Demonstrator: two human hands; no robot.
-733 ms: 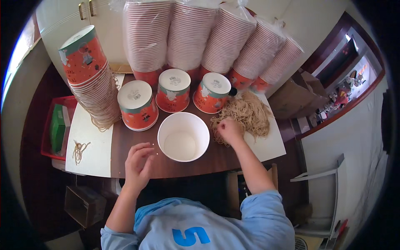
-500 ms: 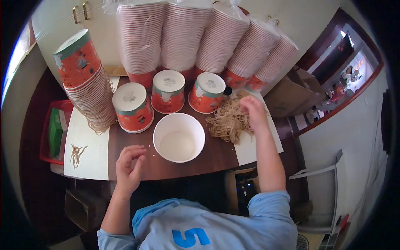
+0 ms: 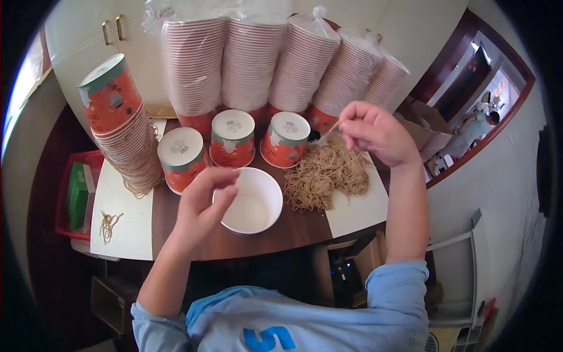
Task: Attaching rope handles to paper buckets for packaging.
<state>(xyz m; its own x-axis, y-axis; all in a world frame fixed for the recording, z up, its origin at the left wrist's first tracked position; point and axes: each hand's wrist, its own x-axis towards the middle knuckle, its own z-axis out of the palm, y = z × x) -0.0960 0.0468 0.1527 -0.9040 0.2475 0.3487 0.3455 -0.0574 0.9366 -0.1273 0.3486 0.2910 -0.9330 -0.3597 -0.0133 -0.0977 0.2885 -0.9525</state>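
**Right hand lifts off the band heap, left hand comes up to the bowl**

I see the right hand (image 3: 375, 132) up in the air now, at about one o'clock from the white bowl (image 3: 249, 199). A moment ago it lay flat on the heap of rubber bands (image 3: 325, 176); half a second back it was digging at the far edge. Its fingers are pinched narrow on something thin that trails toward the heap (a band or two, I think, though the strand is too fine to count). The heap itself sits on the table (image 3: 293, 232) at three o'clock from the bowl, just beside it, partly on a white sheet (image 3: 358, 211).

The left hand (image 3: 202, 202) has also risen from the table edge and now hovers at the bowl's nine o'clock rim, fingers curled close together with thumb near forefinger; I cannot tell whether it holds anything.

The bowl looks empty. Behind it, from eleven to one o'clock, stand three lidded orange cups (image 3: 233, 138), with a tall stack of cups (image 3: 120, 129) at ten o'clock.

My reading: a pick from the heap has just been made, and both hands are closing toward each other above the bowl.
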